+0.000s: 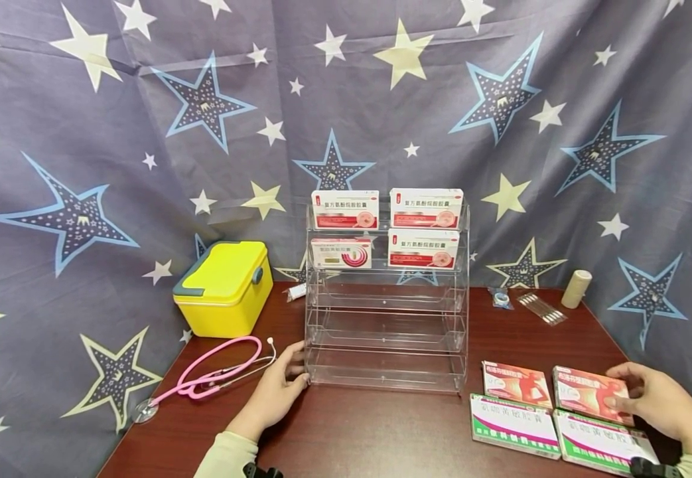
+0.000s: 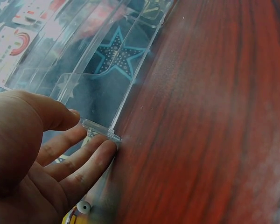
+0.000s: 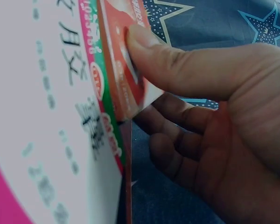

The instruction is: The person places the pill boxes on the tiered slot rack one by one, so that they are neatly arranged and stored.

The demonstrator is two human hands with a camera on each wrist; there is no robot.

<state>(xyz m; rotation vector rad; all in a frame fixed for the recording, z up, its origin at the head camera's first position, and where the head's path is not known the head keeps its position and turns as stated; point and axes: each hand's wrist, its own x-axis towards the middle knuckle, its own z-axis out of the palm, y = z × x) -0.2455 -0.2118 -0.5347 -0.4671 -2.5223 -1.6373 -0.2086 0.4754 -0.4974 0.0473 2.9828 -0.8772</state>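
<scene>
My left hand (image 1: 280,392) is at the lower left corner of a clear acrylic display rack (image 1: 384,378), fingertips touching its base edge. The left wrist view shows those fingers loosely extended, the thumb apart from them. Over on the right, my right hand (image 1: 650,398) pinches the right end of a red medicine box (image 1: 584,392), its thumb (image 3: 147,44) on the printed face and the fingers around the end. Another red medicine box (image 1: 515,384) lies to its left. Two white-and-green medicine boxes (image 1: 514,425) (image 1: 605,441) lie in front of the red pair.
White-and-red medicine boxes (image 1: 346,210) stand on the rack's upper two tiers. Left of the rack are a yellow case (image 1: 226,292) and a pink stethoscope (image 1: 202,382). Behind the boxes on the right lie a tape roll (image 1: 501,299), a cotton swab packet (image 1: 541,309) and a beige bandage roll (image 1: 576,289).
</scene>
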